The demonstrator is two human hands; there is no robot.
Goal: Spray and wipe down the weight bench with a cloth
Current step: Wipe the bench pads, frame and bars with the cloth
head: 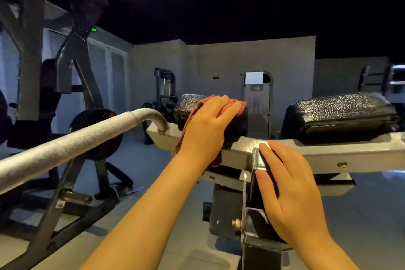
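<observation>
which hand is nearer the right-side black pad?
Right. The right hand rests on the grey frame just below and left of the right black pad; the left hand presses the red cloth onto the other pad, farther left.

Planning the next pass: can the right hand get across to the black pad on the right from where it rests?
Probably yes. The right hand rests open on the grey frame, holding nothing, and the right pad sits just beyond with nothing between. The cloth is under the left hand, though.

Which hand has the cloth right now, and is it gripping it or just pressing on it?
The left hand presses the red cloth flat onto the left black pad, fingers straight. The right hand rests on the metal frame, holding nothing.
</observation>
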